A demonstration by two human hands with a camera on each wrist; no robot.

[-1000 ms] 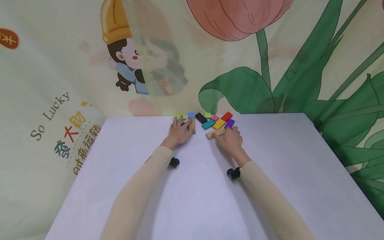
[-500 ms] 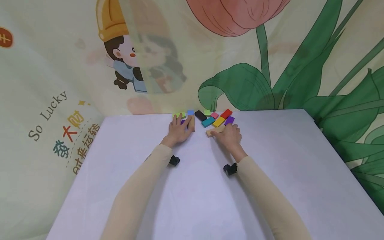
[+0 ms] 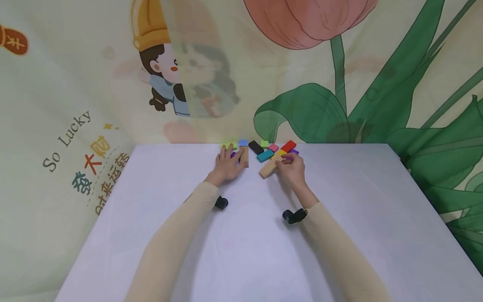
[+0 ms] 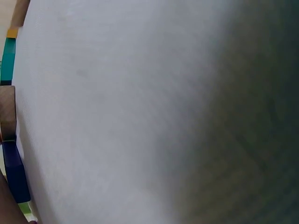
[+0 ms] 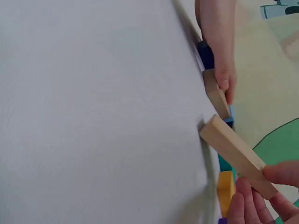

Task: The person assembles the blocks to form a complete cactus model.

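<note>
Thumb and fingers of the right hand pinch one end of a plain wooden block. Block slants, its free end toward the middle of the white table; I can't tell from my feeds whether that end touches the cloth. Left hand has its fingers spread, gripping nothing that I can see; on the right wrist feed I get its fingertips resting against a second wooden block. Blue block sits at that one's far end. Purple block is partly under the left hand, lime green pieces just past its fingertips.

Between the hands, toward the back edge: black block, teal block, small green block, pink block. Red block lies beyond the right hand; yellow block and another purple block are close by it, both partly hidden. My left wrist feed is mostly tablecloth, with blocks along its left border.
</note>
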